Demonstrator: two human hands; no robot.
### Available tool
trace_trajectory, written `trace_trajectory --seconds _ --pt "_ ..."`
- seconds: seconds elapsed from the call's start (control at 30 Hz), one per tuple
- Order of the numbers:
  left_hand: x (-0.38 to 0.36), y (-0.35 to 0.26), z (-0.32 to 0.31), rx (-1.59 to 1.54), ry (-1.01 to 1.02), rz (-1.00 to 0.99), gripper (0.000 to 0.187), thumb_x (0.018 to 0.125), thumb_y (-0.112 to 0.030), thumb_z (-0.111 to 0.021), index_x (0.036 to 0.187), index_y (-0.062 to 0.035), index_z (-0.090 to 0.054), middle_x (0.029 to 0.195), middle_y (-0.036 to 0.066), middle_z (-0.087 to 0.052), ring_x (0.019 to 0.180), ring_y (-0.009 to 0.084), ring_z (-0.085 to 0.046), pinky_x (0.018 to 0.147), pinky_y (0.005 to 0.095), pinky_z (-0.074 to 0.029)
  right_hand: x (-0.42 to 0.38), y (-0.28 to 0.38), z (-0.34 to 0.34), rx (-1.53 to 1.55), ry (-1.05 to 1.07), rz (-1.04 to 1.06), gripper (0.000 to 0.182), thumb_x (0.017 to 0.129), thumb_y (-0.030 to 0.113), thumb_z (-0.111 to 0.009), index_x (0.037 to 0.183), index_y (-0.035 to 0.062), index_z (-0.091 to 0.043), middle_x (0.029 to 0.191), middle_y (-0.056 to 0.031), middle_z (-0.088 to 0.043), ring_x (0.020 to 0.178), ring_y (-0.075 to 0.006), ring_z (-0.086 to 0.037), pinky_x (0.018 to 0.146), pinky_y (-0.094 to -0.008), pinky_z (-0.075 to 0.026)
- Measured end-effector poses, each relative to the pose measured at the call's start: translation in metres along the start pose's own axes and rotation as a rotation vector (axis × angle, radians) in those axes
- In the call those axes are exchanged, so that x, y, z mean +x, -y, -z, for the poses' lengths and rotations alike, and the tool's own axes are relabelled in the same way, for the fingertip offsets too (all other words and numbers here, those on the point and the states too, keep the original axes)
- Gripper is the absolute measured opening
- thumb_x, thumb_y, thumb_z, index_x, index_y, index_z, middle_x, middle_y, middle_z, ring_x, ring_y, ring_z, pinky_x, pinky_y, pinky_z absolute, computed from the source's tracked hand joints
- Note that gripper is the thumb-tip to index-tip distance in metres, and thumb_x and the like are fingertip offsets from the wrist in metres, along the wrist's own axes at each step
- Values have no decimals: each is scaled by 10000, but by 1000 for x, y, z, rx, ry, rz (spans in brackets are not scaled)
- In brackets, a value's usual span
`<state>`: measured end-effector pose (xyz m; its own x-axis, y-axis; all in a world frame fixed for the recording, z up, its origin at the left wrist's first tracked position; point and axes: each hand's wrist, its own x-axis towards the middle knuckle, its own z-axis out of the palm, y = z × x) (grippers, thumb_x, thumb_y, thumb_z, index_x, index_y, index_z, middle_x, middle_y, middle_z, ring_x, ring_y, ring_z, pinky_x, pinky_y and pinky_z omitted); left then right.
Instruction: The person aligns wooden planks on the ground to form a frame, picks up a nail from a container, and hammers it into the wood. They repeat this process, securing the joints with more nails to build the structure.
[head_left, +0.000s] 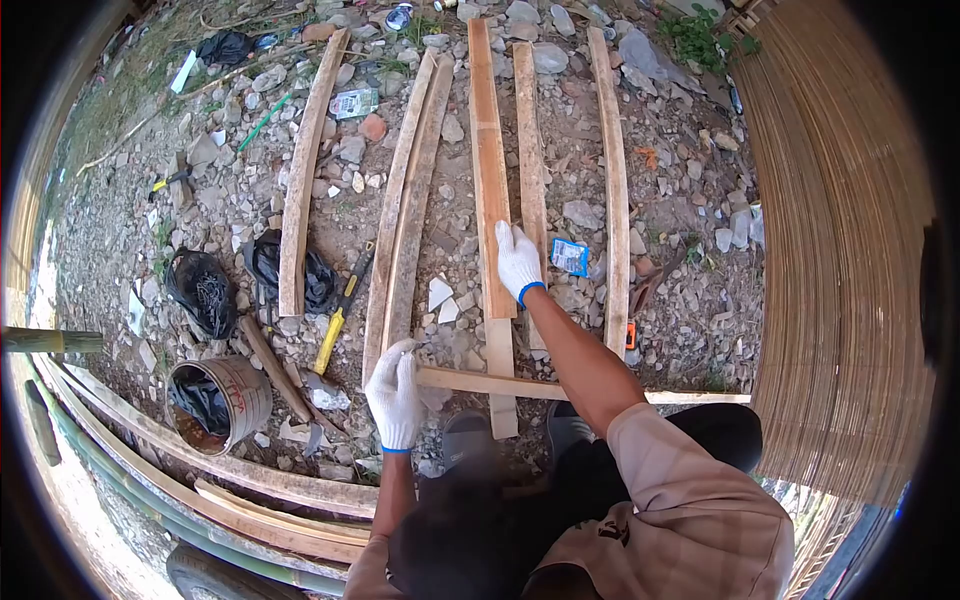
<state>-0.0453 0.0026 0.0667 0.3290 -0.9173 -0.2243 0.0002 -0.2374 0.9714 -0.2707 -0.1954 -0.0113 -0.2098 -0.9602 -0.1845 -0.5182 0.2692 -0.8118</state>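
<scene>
My right hand (518,264), in a white glove with a blue cuff, grips the right edge of a reddish-brown wooden plank (489,170). A paler board (502,385) shows under that plank's near end. My left hand (394,392), gloved alike, is closed beside the left end of a crosswise wooden strip (480,383). Its fingertips are at the near end of a pair of long planks (405,200); a small dark thing shows by them, too small to name. Right of my right hand lies a blue packet (570,257).
More planks (311,170) (613,180) lie lengthwise on stony ground. At left are a yellow-handled tool (332,335), a hammer (175,182), a black bag of nails (205,290) and a bucket (250,405). An orange-black tape measure (631,336) lies near my right arm. A bamboo screen (840,250) stands at right.
</scene>
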Motion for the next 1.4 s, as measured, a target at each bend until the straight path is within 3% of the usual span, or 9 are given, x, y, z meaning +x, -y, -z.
trace_trajectory --seconds 0.2,0.43,0.63,0.7,0.83,1.03,1.17,1.23,1.4 --pt "-3 -5 -1 15 9 38 232 1041 -34 -578 1220 52 -697 1165 95 -717 998 130 -649 906 288 -522 6 -33 -11 -50 14 -52 615 1071 549 -389 1280 20 -624 1173 -335 -679 1157 -507 -626 975 -542 -495" --pt "-11 6 11 42 -77 56 243 1051 -65 -568 1222 55 -692 1168 107 -715 1042 141 -648 932 296 -518 13 8 -5 -540 133 -136 585 1071 530 -370 1142 15 -639 1163 -289 -714 1070 -486 -688 936 -571 -538" --pt "-17 37 45 59 -294 84 267 1059 -98 -570 1243 59 -683 1150 104 -716 1039 150 -641 945 296 -512 24 19 22 -868 284 -64 738 1042 647 -337 1093 17 -718 1116 -305 -717 1077 -443 -696 925 -549 -537" --pt "-13 38 60 149 -434 23 238 1055 -99 -577 1196 54 -694 1072 88 -702 980 163 -634 916 298 -509 19 26 25 -837 204 -33 662 1020 627 -449 1105 18 -694 1095 -296 -710 1082 -436 -685 923 -546 -534" --pt "-6 39 84 380 -587 -45 185 1028 -105 -613 1117 13 -725 959 112 -644 940 236 -631 915 341 -502 -10 44 -9 -790 -56 552 347 922 344 -709 1106 58 -641 1098 -168 -654 1023 -352 -646 873 -490 -532" --pt "-12 56 82 140 -533 4 209 1054 -96 -569 1159 22 -705 1034 79 -663 912 157 -599 845 312 -508 -85 109 -146 -466 474 1158 143 915 214 -657 1024 142 -715 1008 -46 -694 994 -288 -657 824 -455 -526" --pt "-38 38 64 154 -515 25 237 1075 -106 -536 1190 46 -678 1049 68 -679 897 128 -618 815 286 -527 -120 87 -233 -787 546 1052 251 919 163 -612 1143 180 -724 1114 -10 -714 1095 -218 -632 957 -483 -449" --pt "-51 36 63 94 -479 65 233 1077 -108 -533 1185 43 -673 1057 78 -683 919 136 -630 828 296 -536 -124 93 -235 -784 520 958 222 929 162 -607 1100 183 -747 1071 -15 -734 1076 -214 -644 973 -506 -434" --pt "-62 19 65 -40 -448 93 197 1068 -80 -508 1151 35 -646 1096 112 -678 961 174 -652 865 325 -550 -112 102 -231 -872 486 1148 138 923 207 -620 946 217 -755 915 -2 -710 977 -214 -662 979 -491 -429"
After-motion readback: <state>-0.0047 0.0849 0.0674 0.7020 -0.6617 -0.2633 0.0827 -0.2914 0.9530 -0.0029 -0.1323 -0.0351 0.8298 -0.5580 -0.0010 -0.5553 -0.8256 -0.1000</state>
